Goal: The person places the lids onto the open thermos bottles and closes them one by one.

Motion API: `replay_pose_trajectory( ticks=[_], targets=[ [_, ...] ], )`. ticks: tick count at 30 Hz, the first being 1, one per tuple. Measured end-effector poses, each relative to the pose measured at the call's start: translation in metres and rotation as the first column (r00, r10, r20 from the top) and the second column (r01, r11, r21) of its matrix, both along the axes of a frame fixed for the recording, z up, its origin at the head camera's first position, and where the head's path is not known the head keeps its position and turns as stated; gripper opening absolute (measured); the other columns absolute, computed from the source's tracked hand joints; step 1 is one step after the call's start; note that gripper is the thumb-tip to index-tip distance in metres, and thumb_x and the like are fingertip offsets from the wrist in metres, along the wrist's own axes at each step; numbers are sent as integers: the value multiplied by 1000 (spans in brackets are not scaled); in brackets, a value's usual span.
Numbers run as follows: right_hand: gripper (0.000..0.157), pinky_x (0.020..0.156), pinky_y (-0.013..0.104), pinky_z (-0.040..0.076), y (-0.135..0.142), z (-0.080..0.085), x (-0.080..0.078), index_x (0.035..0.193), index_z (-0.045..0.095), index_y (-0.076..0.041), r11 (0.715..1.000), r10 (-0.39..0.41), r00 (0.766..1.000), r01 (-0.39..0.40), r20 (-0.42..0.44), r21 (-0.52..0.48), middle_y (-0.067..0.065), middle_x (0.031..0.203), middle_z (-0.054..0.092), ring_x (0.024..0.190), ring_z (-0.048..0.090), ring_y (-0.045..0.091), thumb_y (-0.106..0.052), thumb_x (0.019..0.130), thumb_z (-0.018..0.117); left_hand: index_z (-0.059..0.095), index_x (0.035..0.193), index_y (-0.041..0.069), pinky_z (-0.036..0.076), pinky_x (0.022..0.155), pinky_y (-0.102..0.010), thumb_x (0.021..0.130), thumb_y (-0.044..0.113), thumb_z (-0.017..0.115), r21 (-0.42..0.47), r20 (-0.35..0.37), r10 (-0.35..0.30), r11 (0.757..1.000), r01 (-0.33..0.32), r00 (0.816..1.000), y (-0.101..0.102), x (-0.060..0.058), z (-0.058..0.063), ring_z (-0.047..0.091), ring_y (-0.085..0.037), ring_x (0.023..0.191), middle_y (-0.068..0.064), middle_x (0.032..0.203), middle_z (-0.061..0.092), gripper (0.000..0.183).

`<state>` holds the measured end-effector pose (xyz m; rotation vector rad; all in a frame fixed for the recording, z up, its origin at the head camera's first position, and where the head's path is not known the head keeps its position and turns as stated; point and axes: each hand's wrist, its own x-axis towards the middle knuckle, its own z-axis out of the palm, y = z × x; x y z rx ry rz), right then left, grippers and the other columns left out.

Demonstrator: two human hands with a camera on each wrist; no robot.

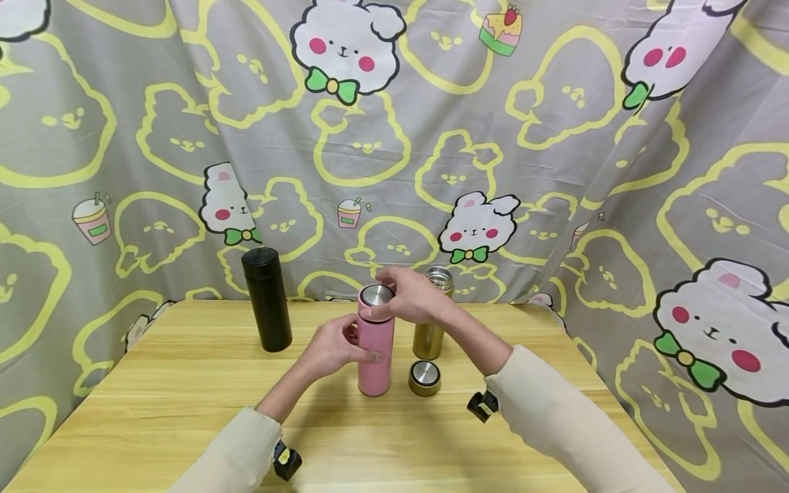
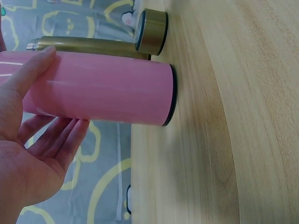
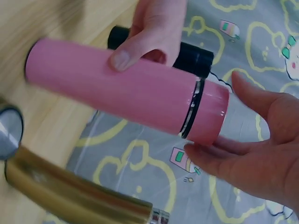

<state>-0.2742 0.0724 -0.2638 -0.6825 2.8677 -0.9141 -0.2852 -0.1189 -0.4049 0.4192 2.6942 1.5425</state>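
A pink vacuum flask [image 1: 374,373] stands upright on the table in the head view. My left hand [image 1: 335,348] grips its body from the left, the thumb across the front. At the top, my right hand [image 1: 413,294] holds the pink lid [image 3: 212,112] between thumb and fingers. In the right wrist view, a dark ring with a shiny edge shows between lid and body. Just right of the pink flask is a gold flask [image 1: 428,342] with its metal mouth uncovered, partly behind my right hand. Its gold lid [image 1: 425,383] sits in front of it.
A tall black flask [image 1: 269,308] with its lid on stands at the back left of the wooden table [image 1: 154,397]. A patterned grey curtain [image 1: 370,157] hangs right behind the table and along its sides.
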Motion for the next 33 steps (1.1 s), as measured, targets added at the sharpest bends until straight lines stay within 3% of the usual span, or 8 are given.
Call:
replay_pose_trajectory(
  ticks=[3, 6, 10, 14, 20, 24, 28, 33],
  targets=[
    [69, 110, 42, 46, 2, 2, -2, 145, 54, -5, 998, 49, 998, -46, 49, -46, 13, 143, 60, 130, 58, 28, -23, 83, 81, 67, 119, 22, 57, 80, -34, 64, 42, 95, -2, -10, -4, 1000, 4, 1000, 0, 0, -1, 69, -13, 90, 4, 98, 74, 64],
    [65, 109, 42, 47, 2, 2, -2, 144, 56, -5, 997, 57, 997, -54, 61, -47, 12, 142, 61, 128, 59, 28, -19, 84, 79, 68, 118, 22, 57, 81, -34, 65, 42, 95, -1, -13, -7, 1000, 7, 1000, 0, 0, -1, 70, -13, 90, 4, 98, 74, 64],
    [62, 101, 39, 51, 1, 0, -2, 140, 60, -7, 999, 23, 999, -21, 34, -40, 10, 135, 66, 119, 63, 25, -23, 84, 80, 67, 119, 22, 58, 82, -35, 65, 42, 95, 3, -7, -10, 1000, 10, 1000, 0, 0, 0, 70, -14, 91, 4, 98, 74, 64],
    [54, 84, 33, 54, -1, -5, -2, 125, 66, -7, 998, -32, 999, 31, -14, -49, 6, 112, 72, 100, 66, 20, -31, 80, 85, 67, 119, 23, 58, 81, -35, 65, 42, 95, 6, -1, -12, 1000, 12, 1000, 0, 0, 0, 69, -14, 91, 4, 98, 74, 64],
    [51, 72, 30, 49, -4, -11, -1, 107, 61, -10, 994, -106, 991, 105, -76, -24, 2, 95, 65, 87, 60, 18, -41, 77, 88, 68, 118, 23, 57, 79, -33, 64, 42, 95, 3, -11, -9, 1000, 9, 1000, 0, 0, 0, 69, -13, 89, 4, 96, 74, 64],
    [58, 77, 33, 50, -4, -10, 0, 113, 60, -8, 995, -104, 991, 104, -79, -3, 5, 101, 65, 92, 61, 21, -45, 78, 87, 67, 120, 24, 57, 79, -33, 64, 43, 96, 1, -11, -5, 1000, 5, 1000, -1, 0, 0, 69, -13, 89, 4, 96, 74, 66],
    [72, 92, 40, 53, -2, -5, 1, 134, 56, -7, 998, -64, 998, 63, -10, -17, 11, 122, 66, 111, 63, 25, -46, 81, 84, 68, 119, 24, 57, 79, -34, 64, 43, 96, 2, -5, -6, 1000, 6, 1000, -1, 1, 0, 69, -13, 90, 4, 97, 74, 65],
    [70, 109, 45, 46, 2, 0, -2, 147, 51, -7, 996, 25, 996, -17, 91, -82, 14, 143, 59, 130, 57, 29, -27, 86, 79, 68, 117, 22, 57, 80, -34, 64, 42, 95, 7, -10, -13, 1000, 13, 1000, -1, 0, 0, 69, -13, 90, 4, 97, 74, 63]
  ],
)
